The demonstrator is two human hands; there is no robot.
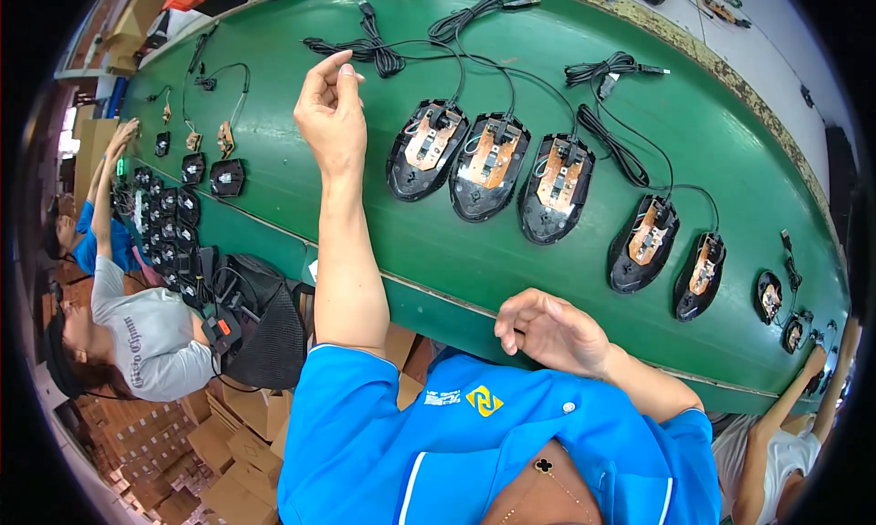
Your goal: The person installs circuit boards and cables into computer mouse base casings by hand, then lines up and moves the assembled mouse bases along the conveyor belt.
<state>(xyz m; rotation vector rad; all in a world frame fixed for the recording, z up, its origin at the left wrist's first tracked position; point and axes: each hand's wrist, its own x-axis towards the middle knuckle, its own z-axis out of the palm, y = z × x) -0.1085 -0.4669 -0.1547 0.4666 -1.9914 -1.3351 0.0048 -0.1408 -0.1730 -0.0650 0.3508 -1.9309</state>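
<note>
Your left hand [334,114] is empty, fingers loosely curled, beside a coiled cable [389,62]; your right hand [558,333], empty, half-curled, is near uncovered computer mice [558,189].

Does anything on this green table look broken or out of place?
Nothing looks plainly broken or spilled. The nearby mice lie open, circuit boards bare, but they look alike, so that seems deliberate. The only untidiness: some black cables cross beyond them.

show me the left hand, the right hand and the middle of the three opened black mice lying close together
left hand [332,112]: head view, middle of the hand
right hand [558,333]: head view, middle of the hand
middle mouse [491,166]: head view, on its exposed copper-coloured board
</note>
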